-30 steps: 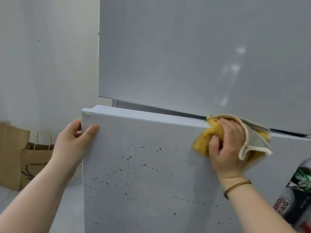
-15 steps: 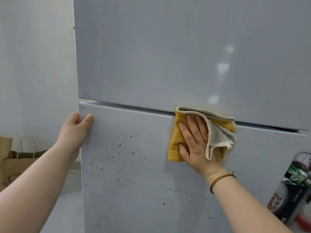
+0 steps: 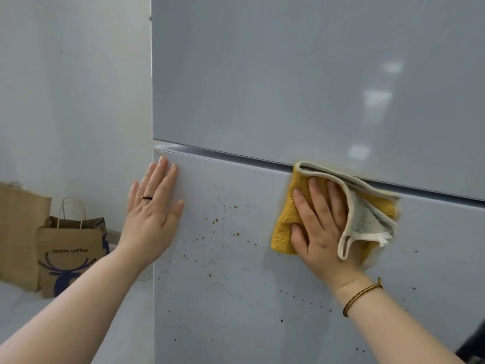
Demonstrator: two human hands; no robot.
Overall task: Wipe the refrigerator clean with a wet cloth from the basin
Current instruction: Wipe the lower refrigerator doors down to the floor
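Observation:
The grey refrigerator (image 3: 288,74) fills the view, its lower door (image 3: 236,298) closed under the upper one and speckled with brown spots (image 3: 215,220). My right hand (image 3: 320,227) presses a yellow cloth (image 3: 284,224) with a grey-white edge flat against the top of the lower door, just below the gap between the doors. My left hand (image 3: 153,208) lies flat with fingers spread on the lower door's upper left corner, holding nothing. The basin is not in view.
Two brown paper bags (image 3: 70,253) stand on the floor against the white wall (image 3: 73,101) to the left of the refrigerator. A dark object (image 3: 472,345) shows at the lower right edge.
The lower door, held ajar by its left edge a second ago, is now shut. My left hand let go of the edge and lies flat on the door. The cloth stays near the top.

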